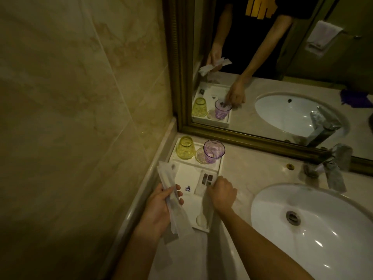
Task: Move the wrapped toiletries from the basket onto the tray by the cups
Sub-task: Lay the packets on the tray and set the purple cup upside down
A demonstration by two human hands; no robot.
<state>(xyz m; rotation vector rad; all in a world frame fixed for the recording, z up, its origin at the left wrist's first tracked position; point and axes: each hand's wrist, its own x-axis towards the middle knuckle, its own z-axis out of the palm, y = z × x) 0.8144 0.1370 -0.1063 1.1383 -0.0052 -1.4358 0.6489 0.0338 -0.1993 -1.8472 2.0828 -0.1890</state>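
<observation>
A white tray (219, 167) sits on the counter against the left wall. At its far end stand a yellow cup (185, 148), upside down, and a purple cup (213, 151), upright. My left hand (159, 211) is shut on long white wrapped toiletries (171, 199) held over the tray's left side. My right hand (222, 194) rests on the tray's right edge, fingertips pinching a small wrapped packet (205, 181) that lies in the tray. A white sachet with a crown logo (187, 181) lies flat in the middle. No basket is in view.
A white oval sink (314, 229) fills the counter to the right, with a chrome tap (331, 170) behind it. A gold-framed mirror (262, 141) runs along the back. Marble wall tiles close off the left side.
</observation>
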